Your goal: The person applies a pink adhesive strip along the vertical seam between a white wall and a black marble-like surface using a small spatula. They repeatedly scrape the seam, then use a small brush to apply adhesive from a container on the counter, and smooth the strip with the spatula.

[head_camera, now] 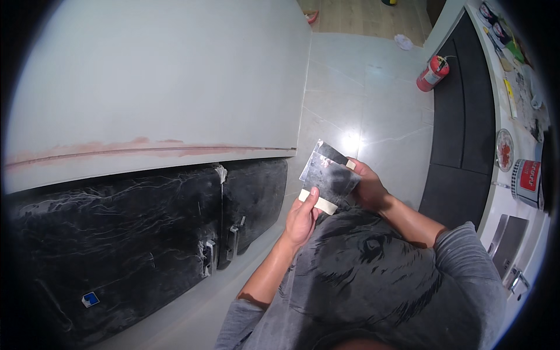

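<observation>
My left hand (302, 221) grips a flat metal putty spreader (329, 179) by its cream-coloured back strip, thumb on top. Small pinkish smears mark the blade near its far edge. A second metal spreader (331, 151) lies partly behind the first, and my right hand (369, 187) holds it by its cream strip at the right. The two blades overlap and look to be in contact or nearly so. Both are held in front of my chest, above the tiled floor (332, 105). My right fingers are partly hidden behind the blades.
At left, a pale panel (175, 78) has reddish filler (140, 146) along a groove. Below it are film-covered dark doors (131, 227) with handles. A fire extinguisher (432, 73) stands by dark cabinets (459, 105). The right counter bears a tin (526, 181) and a dish of red paste (505, 151).
</observation>
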The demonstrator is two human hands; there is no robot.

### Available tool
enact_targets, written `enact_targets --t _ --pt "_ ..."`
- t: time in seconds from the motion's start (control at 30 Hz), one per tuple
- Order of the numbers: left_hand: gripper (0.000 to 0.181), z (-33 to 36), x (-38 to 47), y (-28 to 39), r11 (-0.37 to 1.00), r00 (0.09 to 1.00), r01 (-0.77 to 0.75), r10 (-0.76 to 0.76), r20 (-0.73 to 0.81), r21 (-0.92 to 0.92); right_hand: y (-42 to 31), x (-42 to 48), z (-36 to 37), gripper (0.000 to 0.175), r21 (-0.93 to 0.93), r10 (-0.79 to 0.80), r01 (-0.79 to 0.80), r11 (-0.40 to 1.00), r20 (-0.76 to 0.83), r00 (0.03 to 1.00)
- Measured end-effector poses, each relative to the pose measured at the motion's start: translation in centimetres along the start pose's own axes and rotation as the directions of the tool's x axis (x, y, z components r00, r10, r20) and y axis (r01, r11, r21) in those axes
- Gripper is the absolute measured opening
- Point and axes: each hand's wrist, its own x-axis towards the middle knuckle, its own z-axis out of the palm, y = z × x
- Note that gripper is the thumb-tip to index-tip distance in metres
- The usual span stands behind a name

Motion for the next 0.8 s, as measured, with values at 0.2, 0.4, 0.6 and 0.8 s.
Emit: enact_targets --t 0.2,0.4,0.6,0.8 --pt "0.051 -1.8 -2.0 2.3 0.955 0.952 -0.297 0.298 -0.075 0.018 -5.0 0.0 0.5 0.028 -0.027 -0.352 0.353 0.935 -0.168 0.921" --pt "0.058 -1.0 -2.9 4.7 0.774 0.772 -0.603 0.627 -0.104 0.192 -7.6 -1.5 5.2 0.032 -0.247 -0.108 0.134 0.960 0.116 0.987" --pt "0.063 1.4 -3.9 4.4 0.596 0.662 -0.654 0.749 -0.030 0.465 -5.1 -1.1 9.6 0.043 -0.136 -0.112 0.123 0.983 0.087 0.990" --pt "0.061 0.7 -6.0 3.4 0.606 0.812 -0.485 0.579 0.068 0.630 -6.1 -0.5 11.1 0.050 -0.241 -0.137 0.154 0.958 0.085 0.987"
